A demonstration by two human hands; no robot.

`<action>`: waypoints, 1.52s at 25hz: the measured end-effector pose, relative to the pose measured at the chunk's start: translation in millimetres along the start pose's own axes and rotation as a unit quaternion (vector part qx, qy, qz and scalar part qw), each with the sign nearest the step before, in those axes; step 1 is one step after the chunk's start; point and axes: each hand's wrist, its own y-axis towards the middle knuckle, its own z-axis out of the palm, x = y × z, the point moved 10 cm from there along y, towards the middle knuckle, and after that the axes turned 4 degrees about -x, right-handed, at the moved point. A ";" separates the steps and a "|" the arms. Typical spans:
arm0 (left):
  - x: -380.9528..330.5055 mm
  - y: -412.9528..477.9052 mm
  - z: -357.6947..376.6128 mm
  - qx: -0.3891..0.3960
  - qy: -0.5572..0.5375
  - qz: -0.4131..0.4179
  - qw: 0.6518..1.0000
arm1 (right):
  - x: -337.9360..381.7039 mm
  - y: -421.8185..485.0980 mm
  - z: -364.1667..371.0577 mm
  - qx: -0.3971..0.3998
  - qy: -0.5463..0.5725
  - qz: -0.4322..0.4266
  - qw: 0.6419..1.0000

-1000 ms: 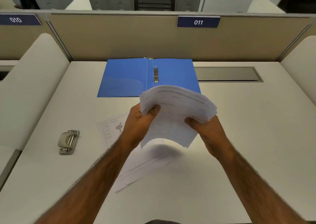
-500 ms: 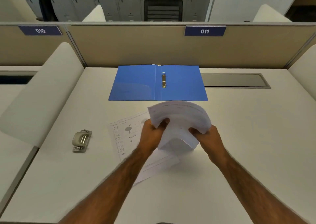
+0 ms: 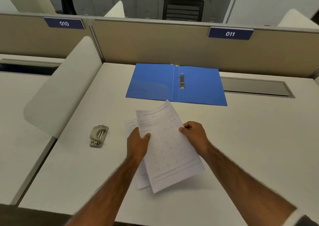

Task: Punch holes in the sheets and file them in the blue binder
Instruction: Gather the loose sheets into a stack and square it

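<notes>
Change: the stack you held curled up off the desk [image 3: 241, 139] half a second ago now lies flattened, low over it.
Grip: your left hand [image 3: 138, 143] and right hand [image 3: 196, 134] pinch the sheets [image 3: 168, 149] at opposite edges.
Meaning: sheets squared, likely ready for the hole punch [image 3: 98, 136].
Binder: blue binder [image 3: 198, 85] lies open beyond, rings empty.

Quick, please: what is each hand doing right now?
Left hand: closed on the sheets, left edge.
Right hand: closed on the sheets, right edge.

both forearms extended; left hand [image 3: 138, 143] and right hand [image 3: 195, 134] pinching, thumbs on top.
</notes>
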 end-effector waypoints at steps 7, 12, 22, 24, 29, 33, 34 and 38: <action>37.3 17.2 8.3 0.042 0.122 0.003 0.992 | -10.4 33.6 28.9 -0.002 -0.139 -0.006 0.990; 40.6 20.1 16.6 0.052 0.176 0.020 0.983 | -42.4 37.7 48.5 0.072 -0.362 -0.034 0.929; 39.6 18.4 21.6 0.051 0.191 0.026 0.980 | -27.8 26.6 33.1 0.042 -0.088 0.001 0.995; 39.0 17.3 21.7 0.051 0.185 0.027 0.981 | -27.1 24.8 24.6 0.032 -0.036 0.039 0.998; 39.0 14.6 22.0 0.061 0.187 0.027 0.980 | -34.2 16.3 26.4 0.080 -0.055 0.055 0.994; 21.6 10.4 -2.2 -0.021 0.096 0.044 0.994 | -23.9 3.4 -2.3 0.065 0.041 0.049 0.996; 16.6 9.4 -5.6 -0.014 0.013 0.027 0.999 | -19.3 0.0 -11.8 0.070 0.080 0.043 0.993; -37.7 -13.2 26.5 0.198 -0.287 -0.051 0.936 | 14.3 -20.2 -47.4 0.097 0.188 -0.020 0.977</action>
